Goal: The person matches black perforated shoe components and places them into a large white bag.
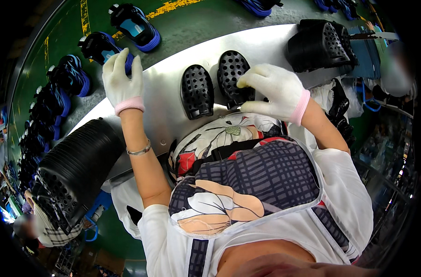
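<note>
My left hand [122, 82], in a white glove with a pink cuff, reaches to a black and blue sports shoe [98, 46] beyond the bench. Its thumb and fingers are apart, with the shoe's blue sole showing between them; whether they touch it I cannot tell. Two black perforated plastic shoe-shaped inserts lie side by side in front of me, the left insert [197, 91] and the right insert [232, 74]. Over the edge of the right one hovers or rests my right hand [277, 90], gloved alike, its fingers bent and its thumb spread away from them.
The metal bench [164, 92] curves before me. A stack of nested black perforated inserts [81, 157] sits at its left end, another stack [316, 48] at the right. Beyond runs a line with several more black and blue shoes [135, 27] over a green floor.
</note>
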A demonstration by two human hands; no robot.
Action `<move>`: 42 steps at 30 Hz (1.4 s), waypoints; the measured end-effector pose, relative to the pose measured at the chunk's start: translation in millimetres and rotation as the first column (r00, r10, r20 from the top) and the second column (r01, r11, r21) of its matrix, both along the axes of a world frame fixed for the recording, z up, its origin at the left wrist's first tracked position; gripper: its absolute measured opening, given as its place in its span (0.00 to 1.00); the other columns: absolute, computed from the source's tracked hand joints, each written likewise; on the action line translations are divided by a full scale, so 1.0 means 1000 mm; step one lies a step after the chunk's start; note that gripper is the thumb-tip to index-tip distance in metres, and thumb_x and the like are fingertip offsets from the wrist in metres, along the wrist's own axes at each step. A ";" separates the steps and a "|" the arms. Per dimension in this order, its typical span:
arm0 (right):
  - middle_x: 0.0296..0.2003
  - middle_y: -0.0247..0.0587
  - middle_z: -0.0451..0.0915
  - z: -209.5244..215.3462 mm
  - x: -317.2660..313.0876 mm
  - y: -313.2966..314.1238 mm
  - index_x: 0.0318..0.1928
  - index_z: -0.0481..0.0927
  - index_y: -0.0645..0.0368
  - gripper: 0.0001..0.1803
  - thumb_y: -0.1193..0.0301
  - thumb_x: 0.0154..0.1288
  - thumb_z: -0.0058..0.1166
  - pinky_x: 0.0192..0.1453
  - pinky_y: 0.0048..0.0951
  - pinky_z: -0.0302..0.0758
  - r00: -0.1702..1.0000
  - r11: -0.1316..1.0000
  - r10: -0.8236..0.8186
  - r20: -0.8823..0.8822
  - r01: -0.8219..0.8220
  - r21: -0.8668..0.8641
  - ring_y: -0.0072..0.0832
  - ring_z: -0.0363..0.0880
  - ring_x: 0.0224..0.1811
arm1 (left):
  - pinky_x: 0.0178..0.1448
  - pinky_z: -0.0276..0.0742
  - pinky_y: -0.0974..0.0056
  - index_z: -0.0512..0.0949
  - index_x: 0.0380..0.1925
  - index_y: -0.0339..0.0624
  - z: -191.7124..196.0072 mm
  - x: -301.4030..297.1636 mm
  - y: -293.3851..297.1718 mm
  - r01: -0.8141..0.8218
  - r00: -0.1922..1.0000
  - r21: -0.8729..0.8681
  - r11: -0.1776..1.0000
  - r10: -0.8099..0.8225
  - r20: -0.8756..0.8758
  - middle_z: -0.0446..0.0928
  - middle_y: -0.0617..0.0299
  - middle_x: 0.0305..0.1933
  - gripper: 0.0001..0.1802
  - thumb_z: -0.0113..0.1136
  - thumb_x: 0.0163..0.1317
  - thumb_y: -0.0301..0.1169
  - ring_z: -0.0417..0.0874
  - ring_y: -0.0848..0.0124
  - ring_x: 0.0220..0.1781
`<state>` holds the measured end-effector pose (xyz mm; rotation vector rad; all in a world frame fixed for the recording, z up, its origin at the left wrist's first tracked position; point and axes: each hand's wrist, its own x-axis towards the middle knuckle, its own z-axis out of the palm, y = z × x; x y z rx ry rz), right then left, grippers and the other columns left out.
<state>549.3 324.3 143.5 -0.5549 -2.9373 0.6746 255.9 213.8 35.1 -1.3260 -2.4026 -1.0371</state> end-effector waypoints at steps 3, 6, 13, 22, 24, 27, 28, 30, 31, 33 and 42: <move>0.36 0.40 0.79 -0.009 0.001 -0.002 0.39 0.79 0.54 0.17 0.59 0.52 0.64 0.43 0.38 0.75 0.996 0.994 0.078 -0.033 -0.076 0.072 0.39 0.79 0.40 | 0.53 0.77 0.62 0.82 0.47 0.46 0.003 0.004 0.001 0.019 0.999 -0.007 1.000 -0.019 0.027 0.77 0.55 0.52 0.16 0.64 0.60 0.36 0.79 0.62 0.53; 0.36 0.40 0.78 -0.016 0.000 -0.002 0.38 0.78 0.54 0.17 0.60 0.49 0.65 0.44 0.37 0.75 0.993 0.985 0.118 -0.015 -0.115 0.127 0.39 0.78 0.40 | 0.56 0.74 0.60 0.83 0.42 0.41 0.003 0.011 0.004 0.047 0.993 0.052 0.998 -0.053 0.106 0.79 0.54 0.47 0.14 0.65 0.57 0.34 0.79 0.59 0.49; 0.34 0.39 0.76 -0.004 -0.001 0.001 0.36 0.77 0.55 0.17 0.62 0.47 0.66 0.43 0.37 0.75 0.989 0.983 0.145 -0.026 -0.141 0.113 0.38 0.78 0.39 | 0.56 0.74 0.60 0.82 0.43 0.39 -0.005 0.018 0.003 0.085 0.956 0.046 0.995 -0.095 0.277 0.78 0.52 0.47 0.15 0.64 0.59 0.35 0.79 0.57 0.49; 0.34 0.38 0.76 0.047 -0.051 0.001 0.36 0.78 0.55 0.19 0.67 0.41 0.69 0.38 0.35 0.76 0.891 0.951 0.308 -0.334 -0.283 0.122 0.38 0.78 0.34 | 0.64 0.72 0.63 0.61 0.66 0.32 0.047 0.049 0.000 0.314 -0.296 0.658 0.684 -0.588 0.753 0.71 0.53 0.62 0.35 0.51 0.69 0.48 0.77 0.66 0.59; 0.34 0.38 0.76 0.047 -0.064 -0.003 0.37 0.78 0.55 0.19 0.67 0.42 0.68 0.38 0.35 0.76 0.844 0.925 0.379 -0.379 -0.362 0.117 0.38 0.78 0.34 | 0.66 0.70 0.61 0.56 0.69 0.33 0.039 0.056 0.000 0.223 -0.529 0.792 0.569 -0.611 0.588 0.72 0.54 0.62 0.43 0.52 0.67 0.55 0.76 0.65 0.60; 0.34 0.37 0.77 0.044 -0.079 -0.006 0.39 0.78 0.55 0.19 0.66 0.44 0.67 0.40 0.35 0.77 0.876 0.940 0.341 -0.341 -0.311 0.141 0.36 0.79 0.36 | 0.64 0.71 0.62 0.58 0.68 0.33 0.046 0.059 0.000 0.156 -0.514 0.806 0.571 -0.650 0.560 0.74 0.53 0.58 0.45 0.54 0.63 0.57 0.76 0.66 0.58; 0.34 0.37 0.77 0.039 -0.082 -0.007 0.39 0.78 0.55 0.19 0.66 0.45 0.67 0.40 0.35 0.77 0.884 0.950 0.309 -0.351 -0.271 0.155 0.35 0.79 0.37 | 0.64 0.72 0.62 0.58 0.67 0.33 0.041 0.057 0.001 0.147 -0.451 0.802 0.580 -0.682 0.576 0.74 0.53 0.57 0.45 0.55 0.63 0.57 0.77 0.66 0.58; 0.37 0.38 0.78 0.031 -0.086 -0.003 0.43 0.78 0.55 0.21 0.63 0.48 0.66 0.41 0.35 0.78 0.915 0.968 0.246 -0.319 -0.215 0.130 0.36 0.81 0.39 | 0.63 0.74 0.60 0.58 0.65 0.31 0.037 0.053 0.000 0.149 -0.269 0.761 0.632 -0.715 0.646 0.73 0.50 0.57 0.51 0.56 0.58 0.65 0.77 0.62 0.58; 0.38 0.39 0.78 0.028 -0.087 -0.003 0.44 0.77 0.55 0.21 0.62 0.49 0.66 0.41 0.35 0.78 0.939 0.981 0.190 -0.286 -0.168 0.099 0.37 0.81 0.40 | 0.62 0.74 0.60 0.58 0.65 0.32 0.035 0.049 0.001 0.146 -0.220 0.755 0.639 -0.723 0.655 0.73 0.52 0.56 0.49 0.59 0.58 0.62 0.77 0.63 0.57; 0.41 0.41 0.77 0.022 -0.091 0.000 0.48 0.77 0.55 0.24 0.57 0.53 0.64 0.40 0.36 0.78 0.975 0.994 0.106 -0.194 -0.101 0.038 0.39 0.81 0.40 | 0.60 0.75 0.61 0.61 0.63 0.36 0.029 0.045 0.001 0.075 -0.153 0.755 0.651 -0.741 0.654 0.74 0.55 0.55 0.40 0.65 0.60 0.48 0.78 0.66 0.55; 0.26 0.42 0.76 -0.002 -0.114 0.009 0.31 0.73 0.56 0.20 0.53 0.55 0.61 0.29 0.39 0.76 0.985 0.988 -0.022 -0.170 0.047 0.144 0.42 0.79 0.27 | 0.58 0.74 0.61 0.66 0.57 0.38 0.022 0.046 0.012 -0.137 0.062 0.664 0.735 -0.662 0.747 0.73 0.62 0.51 0.21 0.54 0.68 0.35 0.77 0.70 0.51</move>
